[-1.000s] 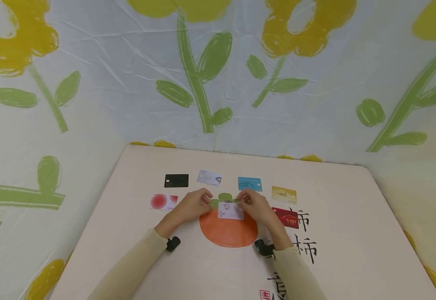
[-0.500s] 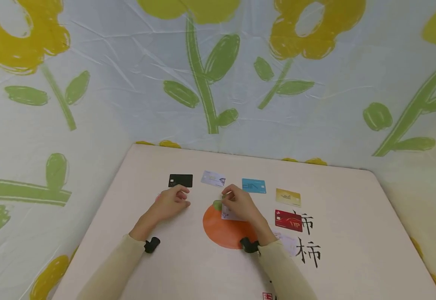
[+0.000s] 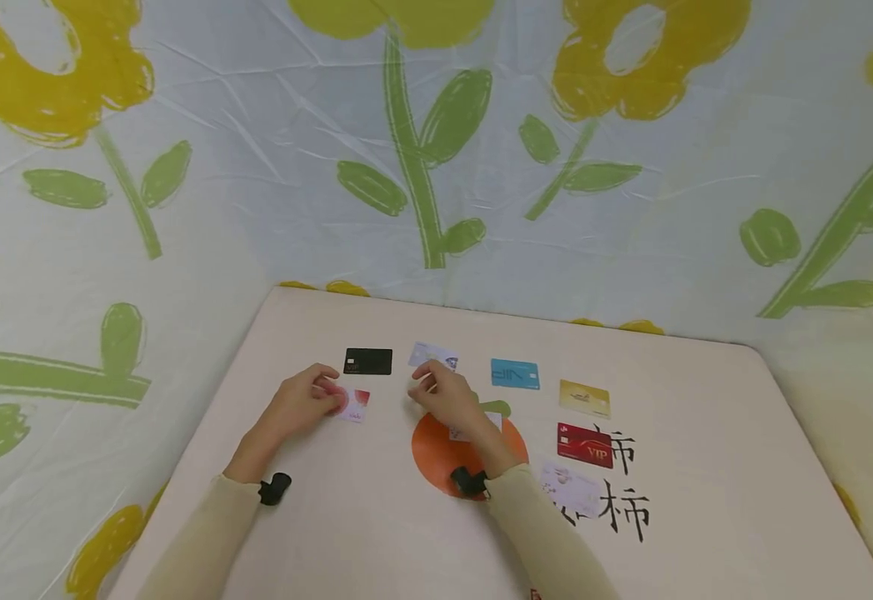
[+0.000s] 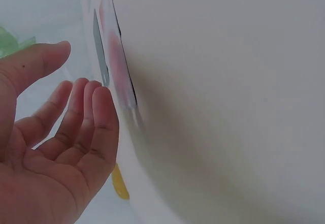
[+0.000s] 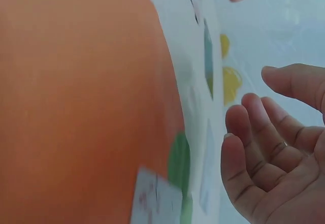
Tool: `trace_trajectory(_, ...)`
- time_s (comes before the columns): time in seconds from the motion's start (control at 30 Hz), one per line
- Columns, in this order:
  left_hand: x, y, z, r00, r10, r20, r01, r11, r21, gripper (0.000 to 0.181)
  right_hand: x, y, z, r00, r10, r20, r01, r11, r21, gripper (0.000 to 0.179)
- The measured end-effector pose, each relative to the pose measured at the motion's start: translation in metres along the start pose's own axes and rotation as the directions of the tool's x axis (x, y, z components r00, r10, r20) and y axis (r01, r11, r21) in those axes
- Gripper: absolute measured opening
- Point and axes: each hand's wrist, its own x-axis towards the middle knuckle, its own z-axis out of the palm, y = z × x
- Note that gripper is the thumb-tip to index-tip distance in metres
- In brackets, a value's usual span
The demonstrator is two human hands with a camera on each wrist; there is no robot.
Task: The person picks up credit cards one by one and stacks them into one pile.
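nearest, at the bottom: two cream sleeves [image 3: 197, 533] of soft, matte cloth, with a small dark wrist camera [image 3: 275, 489] at each cuff. to the right, on a smooth pale pink table [image 3: 706, 467], black brush lettering [image 3: 627, 510] partly under a lilac card [image 3: 571, 488], then a glossy red card [image 3: 583, 445]. in the middle, a round, flat orange fruit print [image 3: 432, 454] bearing a white card [image 5: 155, 201], partly hidden by the right wrist. left hand [image 3: 297, 404] with fingers loosely bent, thumb apart, holding nothing; fingertips at the left end of a pink-and-white card [image 3: 354, 406], contact impossible to tell. right hand [image 3: 444, 398] similarly relaxed, gripping nothing, fingertips overlapping in view the near edge of a silvery card [image 3: 429, 353].

farther, in a loose arc with that one: gold card [image 3: 585, 399], blue card [image 3: 515, 374], black card [image 3: 368, 362]. all flat oblongs, probably light, thin, stiff plastic, slick-faced, hardly fragile. likely awkward to lift from so smooth a surface; best taken by opposite edges, after tipping up one side with a fingernail.

farthest: crinkled white cloth wall [image 3: 271, 208] printed with yellow flowers and green leaves.
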Motion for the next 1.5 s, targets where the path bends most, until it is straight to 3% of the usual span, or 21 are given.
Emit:
trace_trajectory(0.17, 0.002, -0.012, -0.01, 1.0, 0.0, 0.006, 0.0, 0.999, 0.043, 0.041, 0.013, -0.003, 0.018, 1.0, -0.006, 0.005, 0.006, 1.0, 0.01, 0.028)
trace_trajectory(0.37, 0.002, -0.024, -0.017, 0.998, 0.014, 0.068, -0.02, 0.996, 0.089, 0.048, 0.025, -0.007, 0.041, 1.0, 0.006, 0.026, -0.005, 0.999, -0.039, 0.032)
trace_trajectory(0.6, 0.004, -0.028, -0.022, 0.987, 0.077, 0.139, -0.09, 0.992, 0.088, 0.052, 0.031, -0.011, 0.061, 0.998, 0.002, 0.064, 0.005, 0.994, -0.111, 0.038)
trace_trajectory(0.73, 0.004, -0.033, -0.022, 0.985, 0.1, 0.143, -0.115, 0.988, 0.103, 0.052, 0.032, -0.012, 0.071, 0.997, 0.037, 0.067, -0.026, 0.987, -0.157, 0.042)
trace_trajectory(1.1, 0.004, -0.035, -0.022, 0.977, 0.142, 0.161, -0.158, 0.983, 0.095, 0.05, 0.031, -0.017, 0.078, 0.997, 0.056, 0.053, -0.036, 0.948, -0.316, 0.049)
trace_trajectory(1.5, 0.005, -0.038, -0.021, 0.976, 0.136, 0.168, -0.156, 0.981, 0.113, 0.052, 0.032, -0.018, 0.082, 0.998, 0.048, 0.039, -0.033, 0.941, -0.337, 0.045)
